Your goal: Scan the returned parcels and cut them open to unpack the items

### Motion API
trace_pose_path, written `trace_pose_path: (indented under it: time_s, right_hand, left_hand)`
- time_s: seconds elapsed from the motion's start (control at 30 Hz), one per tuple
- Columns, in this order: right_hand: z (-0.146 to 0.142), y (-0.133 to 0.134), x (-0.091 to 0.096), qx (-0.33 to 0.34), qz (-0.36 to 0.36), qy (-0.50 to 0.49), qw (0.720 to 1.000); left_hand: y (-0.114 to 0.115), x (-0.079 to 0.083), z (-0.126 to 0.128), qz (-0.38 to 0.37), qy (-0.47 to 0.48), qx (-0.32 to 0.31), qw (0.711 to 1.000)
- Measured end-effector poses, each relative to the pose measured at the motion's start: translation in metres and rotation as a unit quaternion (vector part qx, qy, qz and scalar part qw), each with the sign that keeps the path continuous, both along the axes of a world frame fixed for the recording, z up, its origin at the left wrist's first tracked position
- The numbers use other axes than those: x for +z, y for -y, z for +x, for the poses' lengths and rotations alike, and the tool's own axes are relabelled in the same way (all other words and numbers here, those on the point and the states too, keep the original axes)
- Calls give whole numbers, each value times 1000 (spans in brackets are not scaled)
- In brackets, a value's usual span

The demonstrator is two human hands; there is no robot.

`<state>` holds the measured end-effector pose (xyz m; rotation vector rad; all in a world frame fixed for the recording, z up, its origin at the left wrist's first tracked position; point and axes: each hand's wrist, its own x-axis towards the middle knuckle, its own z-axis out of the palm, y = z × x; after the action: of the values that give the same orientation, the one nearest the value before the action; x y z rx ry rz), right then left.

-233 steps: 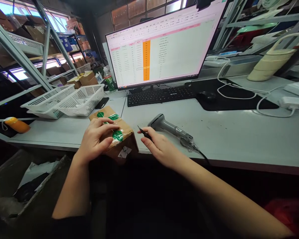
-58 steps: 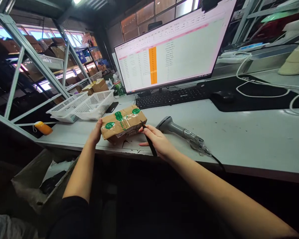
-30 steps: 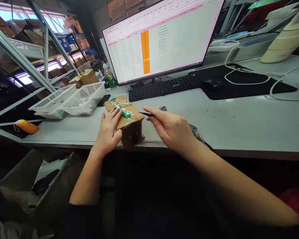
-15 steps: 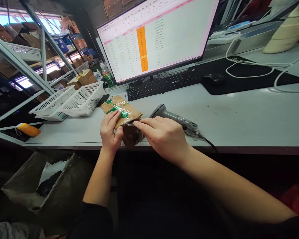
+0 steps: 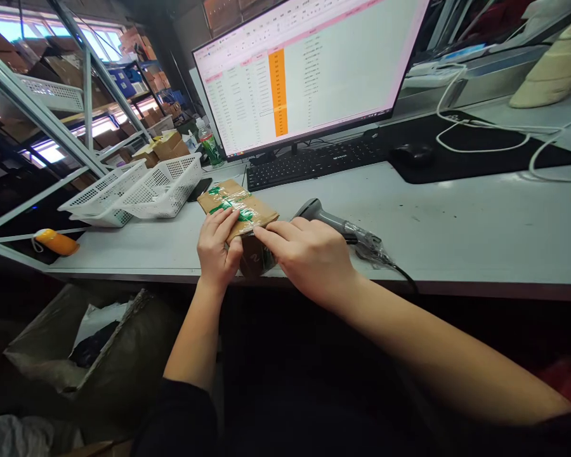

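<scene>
A small cardboard box (image 5: 252, 205) wrapped in clear tape with green print sits at the front edge of the desk. Its darker near side (image 5: 255, 255) faces me. My left hand (image 5: 217, 244) grips the box from the left, fingers on top and thumb at the near side. At the box's right near corner is my right hand (image 5: 311, 257), fingers curled and closed, the index fingertip touching the top edge. Whatever those fingers may hold is hidden. Just behind my right hand lies a grey barcode scanner (image 5: 340, 223), its handle in clear wrap.
Behind the box stand a keyboard (image 5: 314, 166) and a monitor (image 5: 333, 76), with a mouse (image 5: 412, 153) on a black pad to the right. White perforated baskets (image 5: 164, 190) and an orange cylinder (image 5: 57, 242) are on the left. An open sack-like bin (image 5: 109, 362) stands below.
The view has shifted slightly. My right fingertips have come up against the top edge of the box, and the dark gap under that edge shows less. My left hand keeps its grip.
</scene>
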<state>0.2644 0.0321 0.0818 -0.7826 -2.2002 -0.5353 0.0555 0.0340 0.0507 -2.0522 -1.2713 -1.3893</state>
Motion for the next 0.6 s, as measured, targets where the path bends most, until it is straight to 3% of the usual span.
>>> trace_pose_path:
  time_s: [0.17, 0.37, 0.6]
  right_hand:
    - [4, -4, 6, -13, -3, 21, 1000]
    - [22, -22, -2, -55, -22, 0, 998]
    - [28, -28, -10, -54, -38, -32, 997]
  left_hand:
    - [0, 0, -1, 4, -6, -7, 1000]
    - [-13, 3, 13, 7, -30, 3, 1000]
    - [-15, 20, 25, -49, -47, 26, 997]
